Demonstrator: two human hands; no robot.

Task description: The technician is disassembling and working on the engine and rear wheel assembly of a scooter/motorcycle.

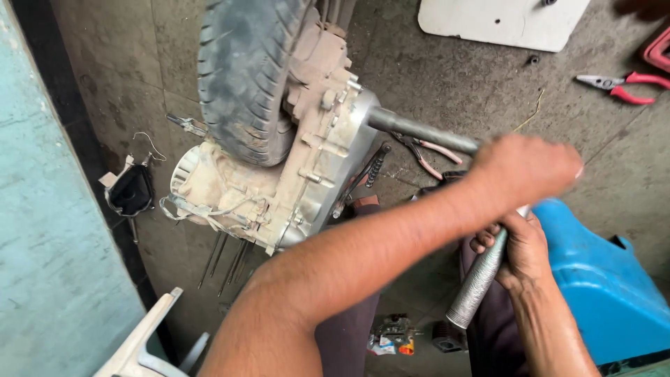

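Observation:
A dirty scooter engine case [307, 167] with its rear tyre [244, 70] lies on the concrete floor. A long grey socket bar [419, 130] sticks out of the case's right side. My left hand [527, 171], blurred, is closed over the bar's outer end where it meets the handle. Just below, my right hand [520, 248] grips the knurled metal handle [478, 283], which hangs down and to the left. My left forearm crosses the view from the lower left.
Red-handled pliers [618, 87] lie at the upper right, and pink-handled pliers [429, 150] under the bar. A white panel [502, 24] is at the top, a blue plastic body part [607, 279] at the right, a teal wall [42, 230] at the left. Small black part [131, 190] by the wall.

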